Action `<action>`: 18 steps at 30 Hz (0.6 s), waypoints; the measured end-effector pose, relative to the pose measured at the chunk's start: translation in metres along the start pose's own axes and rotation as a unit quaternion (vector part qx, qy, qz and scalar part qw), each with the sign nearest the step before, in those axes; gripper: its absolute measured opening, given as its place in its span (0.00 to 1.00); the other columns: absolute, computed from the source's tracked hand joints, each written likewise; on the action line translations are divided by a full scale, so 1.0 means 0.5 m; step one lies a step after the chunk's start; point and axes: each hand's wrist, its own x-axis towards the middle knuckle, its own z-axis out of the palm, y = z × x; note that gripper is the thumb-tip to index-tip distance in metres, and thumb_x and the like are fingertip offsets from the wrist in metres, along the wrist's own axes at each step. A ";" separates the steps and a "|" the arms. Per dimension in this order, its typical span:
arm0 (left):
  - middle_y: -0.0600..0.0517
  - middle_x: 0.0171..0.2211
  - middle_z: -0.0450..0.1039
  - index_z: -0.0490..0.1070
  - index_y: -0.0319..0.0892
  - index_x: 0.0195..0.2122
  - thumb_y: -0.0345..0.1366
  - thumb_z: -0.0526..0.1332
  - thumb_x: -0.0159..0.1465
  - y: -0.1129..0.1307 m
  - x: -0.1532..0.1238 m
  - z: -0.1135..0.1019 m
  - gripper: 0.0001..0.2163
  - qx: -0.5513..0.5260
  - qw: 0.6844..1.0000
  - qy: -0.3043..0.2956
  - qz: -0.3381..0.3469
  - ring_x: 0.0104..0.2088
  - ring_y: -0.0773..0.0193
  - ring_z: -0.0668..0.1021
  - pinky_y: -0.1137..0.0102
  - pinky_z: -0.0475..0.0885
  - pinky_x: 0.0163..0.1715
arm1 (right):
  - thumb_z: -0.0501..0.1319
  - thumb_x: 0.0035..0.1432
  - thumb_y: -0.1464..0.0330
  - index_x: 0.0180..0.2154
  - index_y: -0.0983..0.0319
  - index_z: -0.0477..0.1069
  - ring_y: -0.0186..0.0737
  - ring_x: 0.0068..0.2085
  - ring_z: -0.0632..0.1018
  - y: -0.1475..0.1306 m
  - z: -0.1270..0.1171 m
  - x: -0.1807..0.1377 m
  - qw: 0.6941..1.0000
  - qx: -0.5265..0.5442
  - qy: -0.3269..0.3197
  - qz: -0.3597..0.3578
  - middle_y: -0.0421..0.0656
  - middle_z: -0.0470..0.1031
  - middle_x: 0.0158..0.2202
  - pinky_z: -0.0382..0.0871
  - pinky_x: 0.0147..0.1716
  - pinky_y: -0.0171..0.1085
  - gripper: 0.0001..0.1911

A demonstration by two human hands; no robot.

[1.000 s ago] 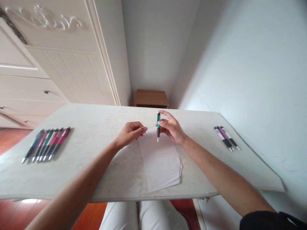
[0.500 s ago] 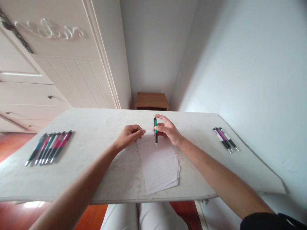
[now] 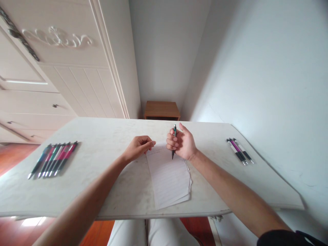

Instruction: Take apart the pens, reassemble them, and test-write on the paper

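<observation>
My right hand [image 3: 181, 145] is closed in a fist around a green-and-black pen [image 3: 174, 140], thumb lifted near its top; the tip points down at the upper edge of a stack of lined paper sheets [image 3: 169, 179]. My left hand [image 3: 138, 147] rests with curled fingers pressed on the top left corner of that paper. The sheets lie in the middle of the white table [image 3: 107, 171], slightly tilted.
Several pens [image 3: 52, 160] lie side by side at the table's left. Three pens [image 3: 239, 150] lie at the right, near the white wall. A cream cabinet stands to the left and a small brown wooden stand [image 3: 161, 110] beyond the far edge. My legs show below the table.
My right hand has shifted its hold on the pen from a fingertip pinch to a fist with the thumb up, tilting it. The left hand stays on the paper.
</observation>
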 end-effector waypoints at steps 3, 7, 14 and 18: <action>0.56 0.18 0.65 0.68 0.39 0.23 0.50 0.62 0.59 -0.001 0.000 0.000 0.18 0.003 1.000 -0.001 0.002 0.20 0.71 0.64 0.74 0.57 0.21 | 0.52 0.63 0.53 0.22 0.61 0.63 0.28 0.17 0.51 -0.003 0.005 -0.005 1.000 -0.002 -0.022 0.006 0.33 0.53 0.16 0.50 0.17 0.31 0.23; 0.56 0.18 0.65 0.68 0.39 0.23 0.51 0.61 0.59 -0.004 0.000 0.001 0.19 0.009 1.000 0.000 0.005 0.20 0.70 0.64 0.74 0.57 0.21 | 0.51 0.64 0.57 0.20 0.61 0.62 0.28 0.16 0.48 0.002 0.001 -0.004 1.000 -0.007 -0.018 0.005 0.32 0.49 0.15 0.46 0.16 0.30 0.22; 0.56 0.18 0.64 0.68 0.39 0.23 0.50 0.62 0.59 -0.002 0.000 0.001 0.18 0.006 1.000 -0.003 0.005 0.20 0.70 0.64 0.74 0.57 0.21 | 0.50 0.62 0.60 0.24 0.61 0.67 0.28 0.16 0.45 0.004 -0.001 -0.005 1.000 0.015 0.013 -0.006 0.31 0.47 0.15 0.44 0.15 0.29 0.19; 0.56 0.18 0.65 0.68 0.39 0.23 0.50 0.62 0.58 -0.001 -0.001 0.001 0.18 0.005 1.000 -0.003 0.005 0.20 0.70 0.65 0.74 0.57 0.21 | 0.50 0.63 0.58 0.26 0.62 0.68 0.28 0.17 0.46 0.005 0.000 -0.004 0.999 0.028 0.014 -0.009 0.31 0.47 0.16 0.45 0.15 0.29 0.20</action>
